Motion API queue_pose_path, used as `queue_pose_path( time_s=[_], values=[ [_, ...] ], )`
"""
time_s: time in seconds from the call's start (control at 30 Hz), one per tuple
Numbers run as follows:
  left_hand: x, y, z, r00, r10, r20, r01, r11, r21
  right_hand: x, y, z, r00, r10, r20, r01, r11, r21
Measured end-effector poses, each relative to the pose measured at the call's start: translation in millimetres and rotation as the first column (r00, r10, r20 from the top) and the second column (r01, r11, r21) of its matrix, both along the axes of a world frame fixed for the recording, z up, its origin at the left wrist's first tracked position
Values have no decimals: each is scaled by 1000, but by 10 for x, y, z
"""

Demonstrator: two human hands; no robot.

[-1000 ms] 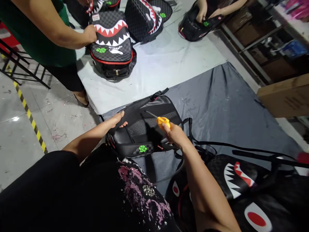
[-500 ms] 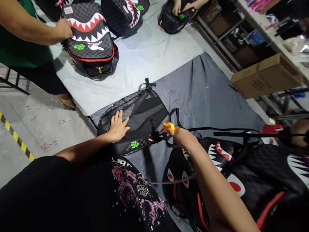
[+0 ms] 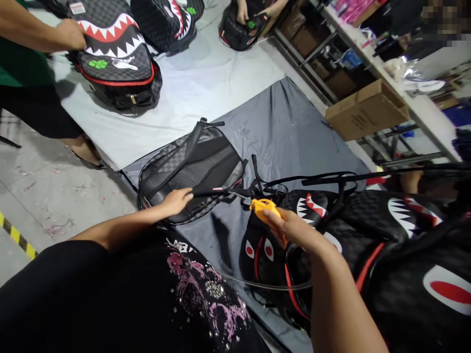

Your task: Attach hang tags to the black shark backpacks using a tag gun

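The person wears a loose black top (image 3: 91, 294). Its front carries a splashy pink-purple print (image 3: 224, 306), and a cluster of small silvery studs (image 3: 215, 289) sits on the print. Both forearms are bare below the cloth, as are the left hand (image 3: 176, 201) and the right hand (image 3: 294, 228).

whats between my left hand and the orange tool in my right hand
A black strap spans it, from the left hand on the backpack toward the orange tool in the right hand, over grey cloth. The head view shows it.
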State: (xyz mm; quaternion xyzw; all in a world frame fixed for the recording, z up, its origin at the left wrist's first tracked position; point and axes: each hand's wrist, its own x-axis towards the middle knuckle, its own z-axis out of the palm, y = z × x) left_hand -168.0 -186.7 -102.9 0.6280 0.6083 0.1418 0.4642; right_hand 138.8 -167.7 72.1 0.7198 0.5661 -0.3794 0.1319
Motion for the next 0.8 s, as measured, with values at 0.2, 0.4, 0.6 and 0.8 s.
queue_pose_path(
  time_s=[0.2,0.4,0.6,0.8],
  values=[
    [365,-8,5,997,47,63,-43,997,-67,67,-327,-122,991,-106,88,104,994,25],
    [925,-365,-1,904,-118,-412,205,963,175,49,-328,-128,931,-6,364,-65,981,182],
    [889,-262,98,906,-199,-373,270,952,147,-95,-674,-211,969,24,248,-48,994,94],
    [-25,-33,306,961,277,15,-269,917,296,-286,-1341,-531,975,-21,221,-3,994,108]
  ],
)
